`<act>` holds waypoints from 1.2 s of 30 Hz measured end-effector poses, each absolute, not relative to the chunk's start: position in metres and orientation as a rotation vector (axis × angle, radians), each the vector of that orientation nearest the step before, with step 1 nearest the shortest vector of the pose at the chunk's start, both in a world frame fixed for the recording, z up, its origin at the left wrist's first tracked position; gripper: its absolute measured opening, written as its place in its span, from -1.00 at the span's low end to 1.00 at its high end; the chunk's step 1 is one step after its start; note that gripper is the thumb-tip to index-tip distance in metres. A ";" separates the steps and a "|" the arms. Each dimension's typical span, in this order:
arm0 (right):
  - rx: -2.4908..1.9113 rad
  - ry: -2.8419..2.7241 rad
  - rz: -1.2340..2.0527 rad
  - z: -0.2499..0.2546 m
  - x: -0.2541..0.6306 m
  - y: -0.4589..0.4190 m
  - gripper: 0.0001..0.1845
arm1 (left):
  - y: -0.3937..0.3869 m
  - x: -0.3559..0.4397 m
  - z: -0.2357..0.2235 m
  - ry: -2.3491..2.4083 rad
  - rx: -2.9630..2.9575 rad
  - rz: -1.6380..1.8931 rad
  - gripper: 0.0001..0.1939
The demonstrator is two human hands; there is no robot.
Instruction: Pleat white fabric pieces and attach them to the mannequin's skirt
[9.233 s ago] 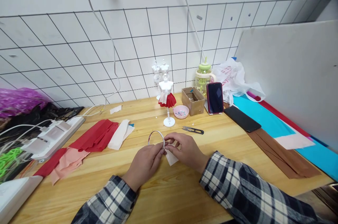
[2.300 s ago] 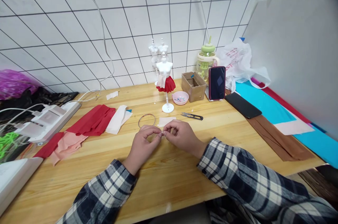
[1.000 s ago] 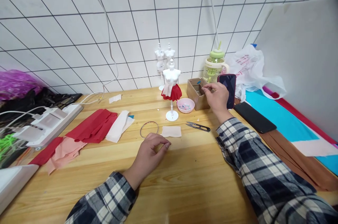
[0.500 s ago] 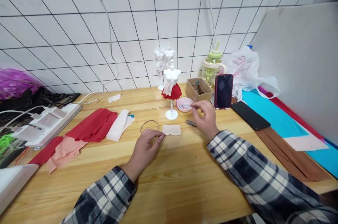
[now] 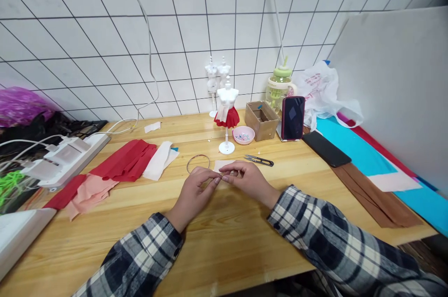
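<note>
My left hand is closed, thumb and forefinger pinched at the near left corner of a small pale pink piece of cloth. My right hand meets it fingertip to fingertip over the same cloth and hides most of it. The right fingers are pinched together; whatever is between them is too small to make out. Behind the hands stands a white miniature dress form wearing a red skirt with a pale strip hanging over it. A thin hoop lies by my left hand, and black thread snips lie beyond my right.
A pink dish of beads, a cardboard box, a propped phone and a lidded bottle stand behind. Red cloth and a power strip lie left; brown cloth and a dark phone lie right.
My right hand has moved left and toward me, from beside the bead dish to my left fingertips. The thread snips are now uncovered. My left hand keeps its pinch.
</note>
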State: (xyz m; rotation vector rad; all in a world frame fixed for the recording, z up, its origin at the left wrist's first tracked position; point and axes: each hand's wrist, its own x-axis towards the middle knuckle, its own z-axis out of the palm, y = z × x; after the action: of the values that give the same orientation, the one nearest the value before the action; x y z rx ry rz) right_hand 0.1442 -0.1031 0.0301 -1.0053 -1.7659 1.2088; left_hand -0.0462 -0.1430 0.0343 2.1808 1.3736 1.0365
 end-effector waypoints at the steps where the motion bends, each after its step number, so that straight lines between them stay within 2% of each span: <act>1: -1.017 -1.759 1.217 0.029 0.143 -0.103 -0.67 | -0.143 -0.046 0.035 1.360 2.189 1.031 -0.78; 3: -1.035 -1.744 1.258 0.026 0.142 -0.104 -0.68 | -0.143 -0.046 0.034 1.349 2.202 1.021 -0.78; 5: -1.044 -1.735 1.264 0.025 0.142 -0.104 -0.78 | -0.142 -0.046 0.034 1.349 2.213 1.022 -0.78; 11: -0.933 -2.029 0.852 0.034 0.148 -0.109 -0.95 | -0.144 -0.044 0.031 1.366 2.244 1.041 -0.79; 13: -0.927 -2.061 0.874 0.037 0.150 -0.109 -0.95 | -0.146 -0.041 0.032 1.374 2.248 1.041 -0.79; 15: -0.955 -1.973 1.037 0.036 0.153 -0.106 -0.96 | -0.148 -0.040 0.032 1.373 2.266 1.035 -0.80; 17: -0.963 -1.823 1.242 0.032 0.156 -0.099 -0.85 | -0.147 -0.041 0.030 1.383 2.294 0.999 -0.79; 20: -0.927 -1.679 1.394 0.026 0.164 -0.086 -0.65 | -0.142 -0.048 0.024 1.496 2.287 0.918 -0.66; 22: -0.893 -1.795 1.314 0.024 0.171 -0.079 -0.52 | -0.138 -0.054 0.019 1.632 2.256 0.869 -0.62; 26: -1.002 -2.310 0.859 0.023 0.175 -0.085 -0.19 | -0.132 -0.061 0.016 1.893 2.251 0.765 -0.65; 30: -1.115 -2.467 0.667 0.027 0.161 -0.117 -0.18 | -0.131 -0.058 0.018 2.025 2.266 0.631 -0.65; 34: -1.147 -2.439 0.740 0.034 0.151 -0.144 -0.20 | -0.130 -0.051 0.019 1.960 2.368 0.559 -0.75; 36: -1.151 -2.379 0.840 0.037 0.153 -0.148 -0.19 | -0.130 -0.047 0.023 1.923 2.393 0.613 -0.73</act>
State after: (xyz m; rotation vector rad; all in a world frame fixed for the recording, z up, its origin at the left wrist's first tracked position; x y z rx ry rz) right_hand 0.1527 -0.1476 0.0373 -1.1506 -2.3787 0.8402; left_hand -0.0474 -0.1305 0.0229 2.3926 1.9234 0.6128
